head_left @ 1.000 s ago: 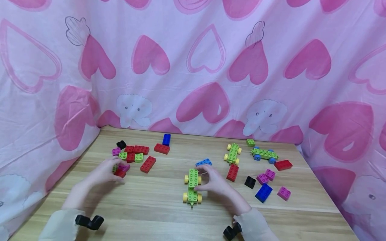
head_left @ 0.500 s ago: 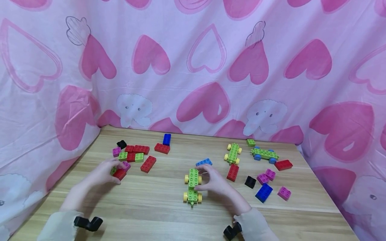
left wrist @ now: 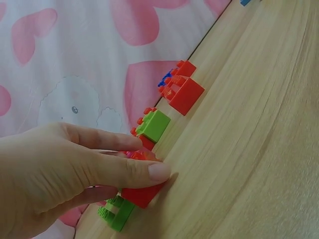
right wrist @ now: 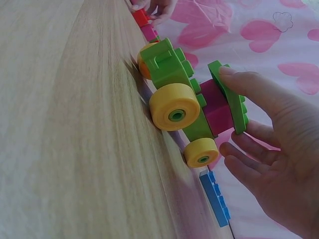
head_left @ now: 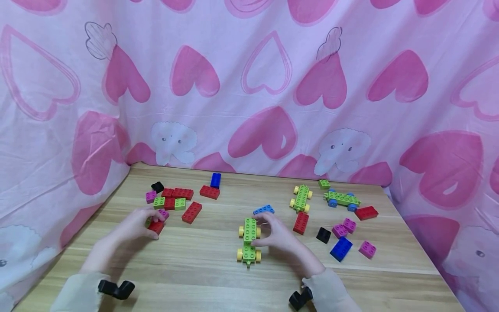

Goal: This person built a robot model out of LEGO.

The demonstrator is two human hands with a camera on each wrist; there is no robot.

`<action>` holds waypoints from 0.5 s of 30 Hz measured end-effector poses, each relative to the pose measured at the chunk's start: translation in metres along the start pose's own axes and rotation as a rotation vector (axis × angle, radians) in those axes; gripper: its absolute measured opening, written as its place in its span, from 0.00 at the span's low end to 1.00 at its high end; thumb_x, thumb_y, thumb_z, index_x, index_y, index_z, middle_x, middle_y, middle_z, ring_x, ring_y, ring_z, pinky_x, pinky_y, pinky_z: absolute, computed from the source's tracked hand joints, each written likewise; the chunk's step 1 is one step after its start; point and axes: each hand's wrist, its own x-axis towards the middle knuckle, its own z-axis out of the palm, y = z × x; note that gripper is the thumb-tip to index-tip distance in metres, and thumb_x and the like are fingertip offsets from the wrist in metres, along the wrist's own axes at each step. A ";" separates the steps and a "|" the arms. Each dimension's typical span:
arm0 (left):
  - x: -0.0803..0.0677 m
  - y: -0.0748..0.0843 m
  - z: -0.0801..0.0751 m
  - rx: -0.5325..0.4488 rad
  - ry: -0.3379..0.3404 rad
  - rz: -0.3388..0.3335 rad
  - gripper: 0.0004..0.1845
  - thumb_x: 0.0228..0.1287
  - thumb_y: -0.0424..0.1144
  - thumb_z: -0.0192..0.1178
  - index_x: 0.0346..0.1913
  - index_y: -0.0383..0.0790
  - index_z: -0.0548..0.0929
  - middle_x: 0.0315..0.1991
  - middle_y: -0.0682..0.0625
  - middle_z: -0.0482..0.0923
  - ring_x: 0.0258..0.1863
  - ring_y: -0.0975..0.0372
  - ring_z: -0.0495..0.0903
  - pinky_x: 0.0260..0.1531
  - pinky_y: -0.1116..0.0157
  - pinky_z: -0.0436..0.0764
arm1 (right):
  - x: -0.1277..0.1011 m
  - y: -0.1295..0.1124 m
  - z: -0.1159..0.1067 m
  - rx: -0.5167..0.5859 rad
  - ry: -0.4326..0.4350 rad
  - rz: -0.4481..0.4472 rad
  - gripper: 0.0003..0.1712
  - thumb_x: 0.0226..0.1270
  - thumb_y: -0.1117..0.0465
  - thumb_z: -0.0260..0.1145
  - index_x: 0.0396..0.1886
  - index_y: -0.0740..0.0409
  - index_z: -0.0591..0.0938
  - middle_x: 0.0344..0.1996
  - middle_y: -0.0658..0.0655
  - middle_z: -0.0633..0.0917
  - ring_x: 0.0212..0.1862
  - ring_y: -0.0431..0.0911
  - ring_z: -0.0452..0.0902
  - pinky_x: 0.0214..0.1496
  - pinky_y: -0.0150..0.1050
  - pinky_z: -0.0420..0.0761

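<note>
On the left of the table my left hand (head_left: 134, 223) grips a red brick (head_left: 157, 228) between thumb and fingers. A pink brick (head_left: 164, 213) lies just behind it, and a green brick (left wrist: 117, 213) shows below the fingers in the left wrist view. Near the middle stands a green toy car base (head_left: 248, 256) with yellow wheels. It carries a magenta brick (right wrist: 217, 107) topped by a flat green studded piece (right wrist: 234, 102). My right hand (head_left: 278, 234) holds that green piece, thumb on one side and fingers on the other.
Red, green, pink and black bricks cluster behind my left hand, near a loose red brick (head_left: 192, 212). A blue piece (head_left: 263, 209) lies behind the car. To the right are two more car bases, a black brick (head_left: 323, 235) and a dark blue brick (head_left: 341, 249).
My left hand has closed its thumb in on the red brick, which has shifted slightly. My right hand and the car have stayed in place.
</note>
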 end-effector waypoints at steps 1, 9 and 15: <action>0.000 0.000 0.001 -0.006 -0.002 -0.001 0.22 0.35 0.40 0.81 0.37 0.41 0.85 0.32 0.55 0.75 0.33 0.67 0.71 0.32 0.68 0.75 | 0.000 0.000 0.000 0.002 -0.001 0.000 0.43 0.46 0.54 0.81 0.63 0.57 0.74 0.56 0.54 0.78 0.57 0.48 0.76 0.66 0.48 0.74; 0.000 0.001 0.002 -0.033 -0.027 -0.018 0.23 0.35 0.46 0.82 0.37 0.42 0.86 0.33 0.55 0.75 0.32 0.68 0.70 0.31 0.70 0.73 | 0.000 0.000 0.000 -0.005 0.001 -0.004 0.43 0.47 0.53 0.80 0.63 0.56 0.73 0.56 0.54 0.78 0.58 0.49 0.76 0.65 0.49 0.74; -0.001 0.002 0.000 -0.033 -0.050 -0.042 0.25 0.34 0.48 0.82 0.39 0.43 0.86 0.34 0.55 0.78 0.33 0.67 0.71 0.31 0.69 0.73 | -0.001 0.001 -0.001 -0.027 0.009 -0.015 0.43 0.47 0.53 0.80 0.63 0.57 0.74 0.56 0.54 0.78 0.57 0.49 0.76 0.65 0.49 0.75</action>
